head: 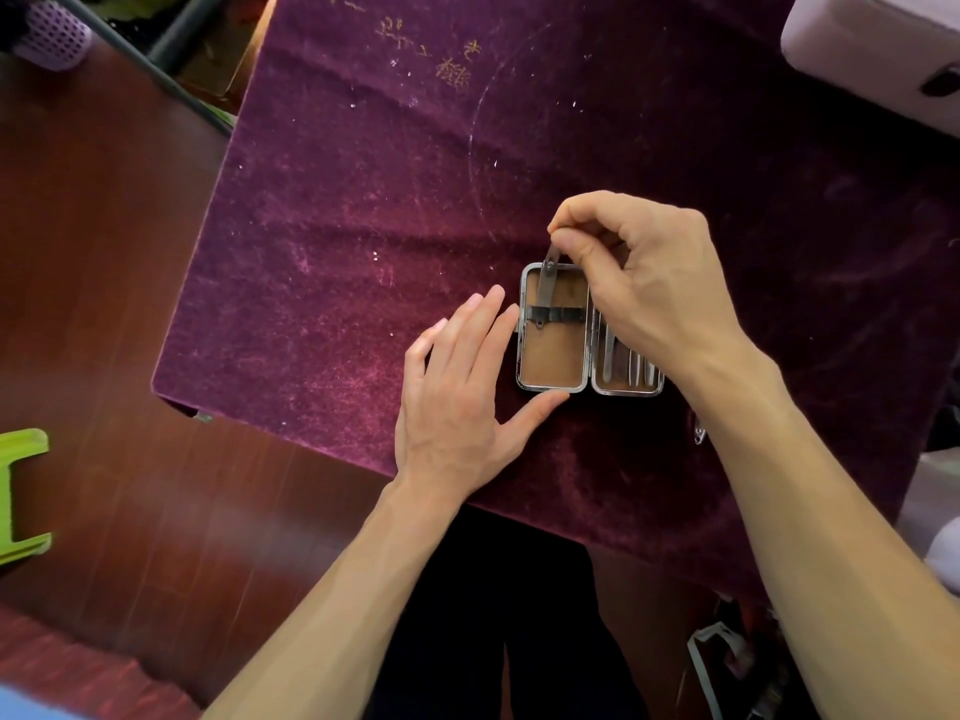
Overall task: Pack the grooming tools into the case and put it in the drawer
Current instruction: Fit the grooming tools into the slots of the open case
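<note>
A small metal-framed case [551, 366] lies flat and wide open on the purple velvet cloth [374, 210], tan lining showing in both halves. My right hand [644, 272] pinches the top of a slim metal nail clipper [548, 280], whose lower end runs under the dark strap across the left half. Several thin steel tools [631, 368] sit in the right half, partly hidden by my right wrist. My left hand [462, 392] rests flat on the cloth, fingers apart, fingertips and thumb touching the case's left edge and lower corner.
The cloth covers a table over a dark reddish wood floor [104, 252]. A pale box [878, 49] sits at the far right corner. A green plastic stool [21, 496] stands at the left. A small metal piece [700, 433] lies by my right forearm.
</note>
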A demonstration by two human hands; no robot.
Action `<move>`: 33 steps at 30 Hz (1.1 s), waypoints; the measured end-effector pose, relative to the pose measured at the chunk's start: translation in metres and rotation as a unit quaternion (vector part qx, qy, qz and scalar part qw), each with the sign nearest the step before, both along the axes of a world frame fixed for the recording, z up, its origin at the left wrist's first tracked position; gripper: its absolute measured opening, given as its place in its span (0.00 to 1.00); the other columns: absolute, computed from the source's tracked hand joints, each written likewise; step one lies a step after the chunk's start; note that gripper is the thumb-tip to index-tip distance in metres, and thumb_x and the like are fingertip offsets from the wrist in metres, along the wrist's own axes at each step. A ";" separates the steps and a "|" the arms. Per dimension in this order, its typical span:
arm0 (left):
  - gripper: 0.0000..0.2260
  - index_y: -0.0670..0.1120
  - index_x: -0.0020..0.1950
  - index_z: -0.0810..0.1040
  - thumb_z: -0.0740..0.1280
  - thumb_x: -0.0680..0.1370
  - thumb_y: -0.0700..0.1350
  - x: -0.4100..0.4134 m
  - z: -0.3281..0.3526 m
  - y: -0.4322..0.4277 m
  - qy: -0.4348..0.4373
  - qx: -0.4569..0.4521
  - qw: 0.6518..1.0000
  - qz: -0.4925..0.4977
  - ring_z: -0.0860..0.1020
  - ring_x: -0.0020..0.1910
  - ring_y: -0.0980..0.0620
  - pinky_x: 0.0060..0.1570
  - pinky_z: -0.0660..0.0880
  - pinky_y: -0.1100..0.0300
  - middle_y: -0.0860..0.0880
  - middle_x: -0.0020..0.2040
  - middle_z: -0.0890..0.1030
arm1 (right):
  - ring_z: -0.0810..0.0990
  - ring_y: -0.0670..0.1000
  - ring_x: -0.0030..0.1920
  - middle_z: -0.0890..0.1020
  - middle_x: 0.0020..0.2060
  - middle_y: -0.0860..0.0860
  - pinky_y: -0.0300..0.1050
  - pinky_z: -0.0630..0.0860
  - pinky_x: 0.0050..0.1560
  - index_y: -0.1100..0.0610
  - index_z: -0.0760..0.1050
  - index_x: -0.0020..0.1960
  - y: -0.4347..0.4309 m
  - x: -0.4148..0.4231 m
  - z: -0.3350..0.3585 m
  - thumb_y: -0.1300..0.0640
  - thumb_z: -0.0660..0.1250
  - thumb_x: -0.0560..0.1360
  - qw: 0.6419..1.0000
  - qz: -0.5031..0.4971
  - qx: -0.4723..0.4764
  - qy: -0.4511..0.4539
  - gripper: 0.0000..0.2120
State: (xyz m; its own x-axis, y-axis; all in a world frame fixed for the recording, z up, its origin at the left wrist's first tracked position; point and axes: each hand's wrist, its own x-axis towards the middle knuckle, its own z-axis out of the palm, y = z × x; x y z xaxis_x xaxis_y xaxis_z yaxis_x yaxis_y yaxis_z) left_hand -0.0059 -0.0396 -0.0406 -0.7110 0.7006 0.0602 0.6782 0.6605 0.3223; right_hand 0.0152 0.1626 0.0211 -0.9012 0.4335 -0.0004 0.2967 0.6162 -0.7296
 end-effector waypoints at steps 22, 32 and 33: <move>0.35 0.44 0.77 0.72 0.65 0.79 0.68 0.001 -0.003 -0.002 0.034 0.006 0.999 -0.011 0.69 0.79 0.49 0.76 0.64 0.49 0.47 0.79 0.71 | 0.84 0.50 0.43 0.88 0.44 0.50 0.47 0.79 0.46 0.57 0.85 0.54 -0.003 0.009 0.002 0.62 0.69 0.83 0.996 0.079 -0.004 -0.036 0.06; 0.36 0.44 0.77 0.72 0.65 0.79 0.68 0.001 -0.004 -0.002 0.033 0.008 0.999 -0.009 0.69 0.79 0.49 0.76 0.65 0.49 0.47 0.79 0.71 | 0.89 0.58 0.47 0.90 0.46 0.52 0.61 0.82 0.49 0.58 0.88 0.54 -0.021 0.029 0.003 0.59 0.74 0.81 0.997 0.044 0.068 -0.013 0.05; 0.36 0.44 0.77 0.72 0.65 0.79 0.68 0.001 -0.004 -0.002 0.033 0.008 0.999 -0.008 0.69 0.79 0.50 0.76 0.65 0.50 0.47 0.79 0.71 | 0.89 0.58 0.47 0.90 0.47 0.53 0.60 0.82 0.48 0.59 0.88 0.53 -0.024 0.032 0.002 0.59 0.75 0.80 0.996 0.045 0.075 -0.008 0.05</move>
State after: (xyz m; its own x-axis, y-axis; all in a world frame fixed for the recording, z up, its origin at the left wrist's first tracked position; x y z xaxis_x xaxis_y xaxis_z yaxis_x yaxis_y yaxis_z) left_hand -0.0049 -0.0413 -0.0448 -0.6935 0.7107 0.1181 0.7092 0.6445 0.2859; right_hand 0.0471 0.1385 0.0231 -0.9365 0.3478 0.0445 0.2463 0.7428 -0.6226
